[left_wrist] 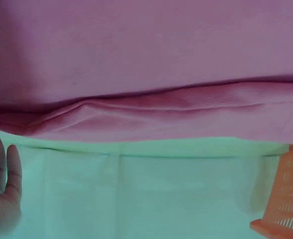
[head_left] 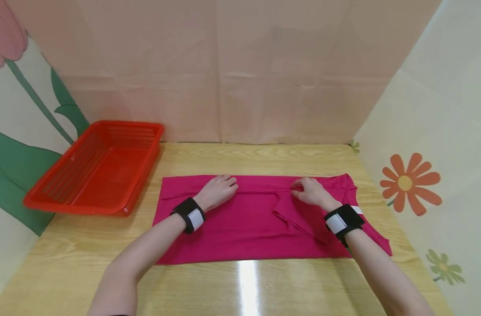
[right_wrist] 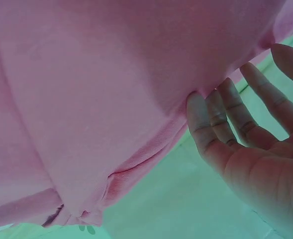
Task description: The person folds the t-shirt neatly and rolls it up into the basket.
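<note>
A magenta garment [head_left: 244, 219] lies folded in a long rectangle on the table, and a loose folded flap [head_left: 299, 219] sits on its right part. Near the far edge, my left hand [head_left: 218, 192] is over the cloth with loosely extended fingers. The left wrist view catches only part of that left hand [left_wrist: 2, 194], beside the garment's folded edge [left_wrist: 151, 109]. Farther right, my right hand [head_left: 313, 193] is above the flap, its thumb and fingers apart. In the right wrist view, fingertips of the right hand [right_wrist: 250, 134] touch the cloth [right_wrist: 96, 89] without a visible pinch.
A red plastic basket [head_left: 125, 193] stands at the back left of the wooden table [head_left: 200, 289]. A pinkish curtain [head_left: 244, 87] hangs behind the table. On the right is a white wall covering [head_left: 453, 131] printed with flowers. Black bands wrap both wrists.
</note>
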### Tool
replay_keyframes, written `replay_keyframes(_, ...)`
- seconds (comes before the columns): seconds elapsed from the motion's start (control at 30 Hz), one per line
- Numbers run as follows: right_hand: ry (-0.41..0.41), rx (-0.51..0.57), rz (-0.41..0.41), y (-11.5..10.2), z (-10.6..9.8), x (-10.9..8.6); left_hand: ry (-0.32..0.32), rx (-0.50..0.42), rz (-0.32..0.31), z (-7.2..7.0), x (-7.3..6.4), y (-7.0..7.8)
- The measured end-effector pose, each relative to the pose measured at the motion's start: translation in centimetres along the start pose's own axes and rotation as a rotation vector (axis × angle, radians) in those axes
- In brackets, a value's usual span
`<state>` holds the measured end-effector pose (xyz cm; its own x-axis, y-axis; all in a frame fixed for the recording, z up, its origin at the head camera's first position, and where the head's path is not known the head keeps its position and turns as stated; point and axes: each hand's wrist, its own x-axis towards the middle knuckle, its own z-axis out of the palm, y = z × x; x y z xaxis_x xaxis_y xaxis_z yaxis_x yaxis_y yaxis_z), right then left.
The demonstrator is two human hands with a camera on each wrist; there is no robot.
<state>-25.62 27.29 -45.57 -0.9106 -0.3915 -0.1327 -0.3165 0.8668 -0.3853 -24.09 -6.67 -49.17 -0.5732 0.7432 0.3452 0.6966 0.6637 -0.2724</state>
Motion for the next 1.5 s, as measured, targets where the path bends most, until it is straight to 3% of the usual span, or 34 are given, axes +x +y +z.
replay_keyframes(0.1,-0.001,-0.002,-0.022,0.1,-0.1,-0.1,-0.084,-0.112,-0.033,-0.3,-0.4,-0.2)
replay_keyframes(0.2,0.020,0.005,-0.029,0.1,-0.5,-0.4,-0.164,-0.302,-0.156,-0.9,-1.0,-0.9)
replay_keyframes(0.27,0.045,0.003,-0.016,0.0,-0.9,-0.7,-0.191,-0.393,-0.252,-1.5,-1.4,-1.8)
replay_keyframes(0.37,0.060,-0.012,0.009,-0.1,-1.6,-1.1,-0.178,-0.451,-0.348,-1.9,-2.2,-3.4)
replay_keyframes(0.5,0.014,-0.053,0.022,-0.2,-2.3,-1.4,-0.219,-0.569,-0.364,-2.6,-3.2,-4.9)
replay_keyframes(0.63,-0.044,-0.071,0.048,-0.3,-2.8,-1.7,-0.387,-0.698,-0.334,-3.4,-3.8,-5.1)
replay_keyframes(0.7,-0.053,-0.075,0.055,-0.4,-2.9,-1.8,-0.449,-0.698,-0.332,-3.5,-4.1,-5.0)
replay_keyframes(0.83,-0.067,-0.100,0.067,-0.7,-2.6,-1.9,-0.481,-0.655,-0.338,-3.4,-4.3,-4.4)
replay_keyframes(0.97,-0.107,-0.111,0.138,-1.3,-2.1,-2.0,-0.456,-0.582,-0.304,-3.5,-4.1,-3.6)
replay_keyframes(1.1,-0.126,-0.114,0.170,-2.0,-1.7,-1.9,-0.398,-0.437,-0.294,-4.2,-4.2,-3.3)
replay_keyframes(1.2,-0.122,-0.120,0.149,-2.1,-1.7,-2.0,-0.376,-0.341,-0.323,-4.8,-5.3,-3.8)
replay_keyframes(1.5,-0.131,-0.096,0.101,-1.3,-1.8,-2.6,-0.320,-0.195,-0.457,-6.4,-10.2,-6.5)
